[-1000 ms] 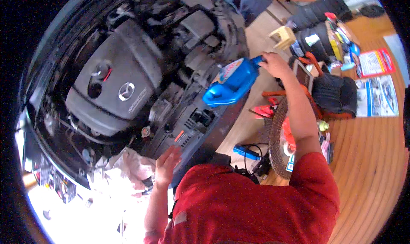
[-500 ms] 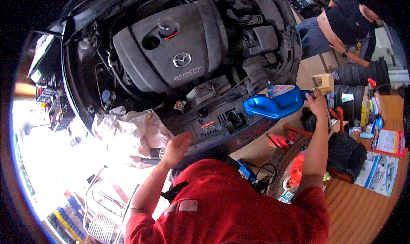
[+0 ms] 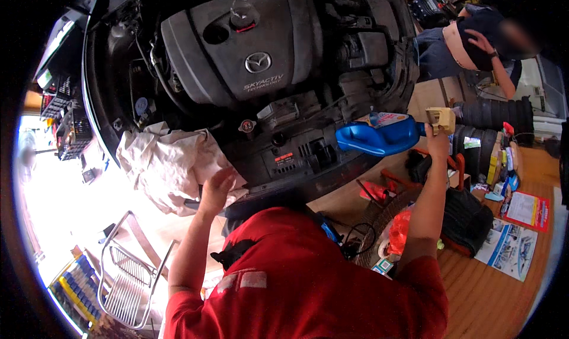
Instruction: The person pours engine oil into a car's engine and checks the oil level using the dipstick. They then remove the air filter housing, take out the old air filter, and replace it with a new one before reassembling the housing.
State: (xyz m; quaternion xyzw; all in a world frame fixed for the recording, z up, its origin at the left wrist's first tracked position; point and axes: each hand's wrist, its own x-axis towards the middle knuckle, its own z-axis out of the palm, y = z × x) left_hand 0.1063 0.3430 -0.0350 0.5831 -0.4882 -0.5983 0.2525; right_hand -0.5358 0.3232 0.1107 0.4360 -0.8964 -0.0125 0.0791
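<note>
Bright daylight washes out the far left of the workshop, where black lattice crates [image 3: 72,131] stand beyond a slatted metal rack [image 3: 131,297] of thin, shiny bars. Next comes a pale cloth [image 3: 163,167], soft and crumpled, draped over the front corner of a car's engine bay. The left hand [image 3: 218,189] is at its right edge, fingers lightly bent and clasping nothing visible; whether it presses on the fabric I cannot tell. Behind spreads the engine cover [image 3: 261,36], hard, dull dark plastic with rounded ridges.

Right of centre, over the bay's front edge, a blue jug [image 3: 376,138] is tipped on its side, label upward, narrow end to the right. Its glossy moulded walls look fairly stiff and unlikely to break, though oily fingers could slip on them; its weight would depend on contents that the opaque plastic hides. The right hand [image 3: 437,142] is closed around that narrow end, likely enough for steering, but a full jug would want support under its body too.

Farther right are ribbed black rubber tyres [image 3: 495,116] and a grained wooden tabletop [image 3: 474,297].
</note>
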